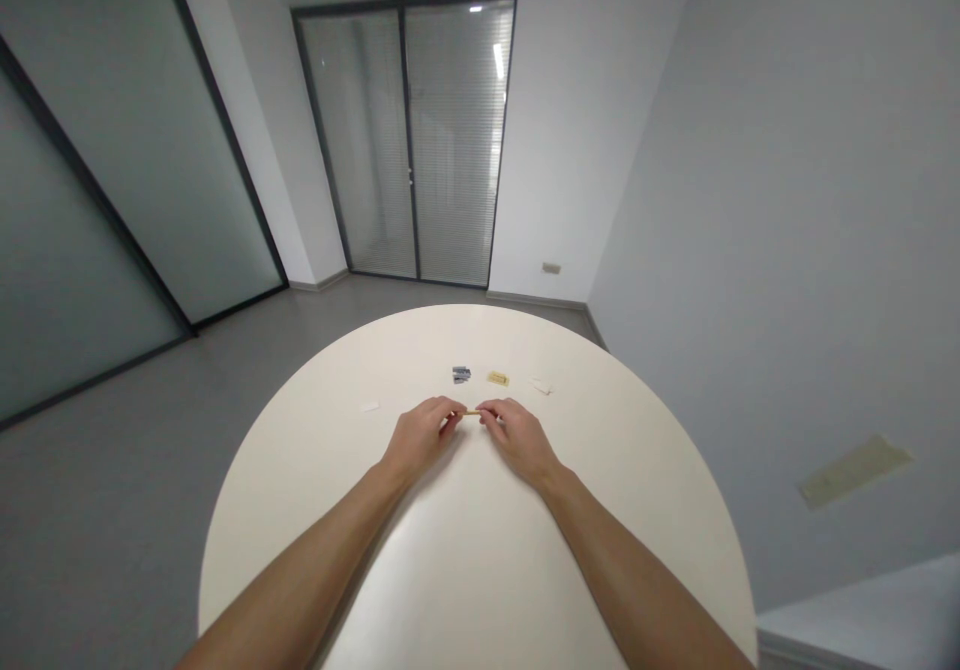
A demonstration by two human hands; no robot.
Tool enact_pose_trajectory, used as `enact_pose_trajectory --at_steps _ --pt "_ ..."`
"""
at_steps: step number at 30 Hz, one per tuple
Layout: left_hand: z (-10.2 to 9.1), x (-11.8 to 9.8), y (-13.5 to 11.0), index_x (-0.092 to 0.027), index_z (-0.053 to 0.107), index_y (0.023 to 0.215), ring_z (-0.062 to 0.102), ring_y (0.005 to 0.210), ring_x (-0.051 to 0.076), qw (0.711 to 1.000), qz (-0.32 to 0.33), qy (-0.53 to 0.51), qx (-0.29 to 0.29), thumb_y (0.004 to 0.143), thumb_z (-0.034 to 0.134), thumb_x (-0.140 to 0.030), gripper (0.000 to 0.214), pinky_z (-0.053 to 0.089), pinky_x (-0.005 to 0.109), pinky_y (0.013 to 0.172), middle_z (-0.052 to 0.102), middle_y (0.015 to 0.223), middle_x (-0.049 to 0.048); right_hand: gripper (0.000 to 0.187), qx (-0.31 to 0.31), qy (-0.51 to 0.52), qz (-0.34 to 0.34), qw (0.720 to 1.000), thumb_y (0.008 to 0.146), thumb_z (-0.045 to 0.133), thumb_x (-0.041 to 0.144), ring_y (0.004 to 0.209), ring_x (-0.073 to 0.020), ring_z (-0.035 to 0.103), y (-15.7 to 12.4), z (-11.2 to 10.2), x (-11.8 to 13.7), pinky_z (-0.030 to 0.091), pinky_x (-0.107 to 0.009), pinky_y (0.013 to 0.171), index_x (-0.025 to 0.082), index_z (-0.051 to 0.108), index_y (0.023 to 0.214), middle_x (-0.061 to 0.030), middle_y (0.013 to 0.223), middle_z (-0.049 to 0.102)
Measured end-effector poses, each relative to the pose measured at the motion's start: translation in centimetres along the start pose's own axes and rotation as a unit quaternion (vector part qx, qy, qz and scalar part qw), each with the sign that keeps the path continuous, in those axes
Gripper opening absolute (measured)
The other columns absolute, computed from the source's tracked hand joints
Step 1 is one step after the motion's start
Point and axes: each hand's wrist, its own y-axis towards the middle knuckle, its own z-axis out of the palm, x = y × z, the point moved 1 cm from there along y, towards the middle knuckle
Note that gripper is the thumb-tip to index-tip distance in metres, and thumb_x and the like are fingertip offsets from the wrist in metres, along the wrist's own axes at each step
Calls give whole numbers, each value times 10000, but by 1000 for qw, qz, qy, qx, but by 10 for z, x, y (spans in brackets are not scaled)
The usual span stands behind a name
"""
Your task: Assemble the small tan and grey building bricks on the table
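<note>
Both my hands rest near the middle of a round cream table [375,570]. My left hand [421,435] and my right hand [517,435] each pinch one end of a small thin tan strip [472,413] stretched between their fingertips. The fingers of both hands are curled closed on it. Just beyond the hands lie a small dark grey packet [461,374], a small yellowish packet [498,379] and a white scrap [540,386]. Another white scrap [370,406] lies to the left of my left hand.
The table stands in a bare room with a grey floor [112,490]. Glass doors with blinds [409,140] are straight ahead, frosted glass partitions [97,150] on the left, a plain wall [787,250] on the right.
</note>
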Motion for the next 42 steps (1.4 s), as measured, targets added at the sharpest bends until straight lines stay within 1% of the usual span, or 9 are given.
enact_pose_trajectory --at_steps 4,10,14,24,31,42 --pt "-1 -1 0 -243 650 1019 660 921 161 1000 -8 5 -4 919 507 -159 194 512 271 781 714 1017 9 185 -5 10 -7 1000 974 499 272 957 -180 616 0 0 0 468 -328 863 238 664 1052 -38 1002 699" --pt "-1 -1 0 -238 649 1033 660 923 164 1000 -7 2 -8 950 481 -221 188 516 281 796 715 1020 23 161 -8 18 -9 1000 944 543 256 923 -175 624 -1 0 1 479 -326 849 239 659 1054 -34 982 694" --pt "0 -1 0 -242 651 1011 660 920 164 1000 -9 7 -3 949 489 -221 175 510 272 771 715 1000 15 147 -10 13 -7 1000 936 558 251 921 -174 624 0 0 1 480 -323 842 240 660 1041 -28 969 695" --pt "1 0 0 -235 659 1011 652 920 167 1000 -1 5 -5 954 486 -232 183 512 284 796 713 992 26 141 -12 12 -12 1000 938 554 245 913 -174 625 0 0 -1 478 -323 836 240 663 1028 -28 962 698" --pt "-1 -2 0 -244 664 1014 654 930 167 1000 3 12 -7 977 469 -278 201 508 280 801 713 1004 23 159 -21 14 -15 1000 963 530 287 919 -173 630 0 0 1 477 -323 845 245 662 1040 -27 978 707" --pt "-1 -2 1 -246 671 1016 663 921 167 1000 1 15 -19 964 499 -259 180 517 283 800 722 1000 19 133 -26 8 -15 1000 954 553 289 930 -174 628 0 0 1 469 -317 841 243 665 1009 -18 968 708"
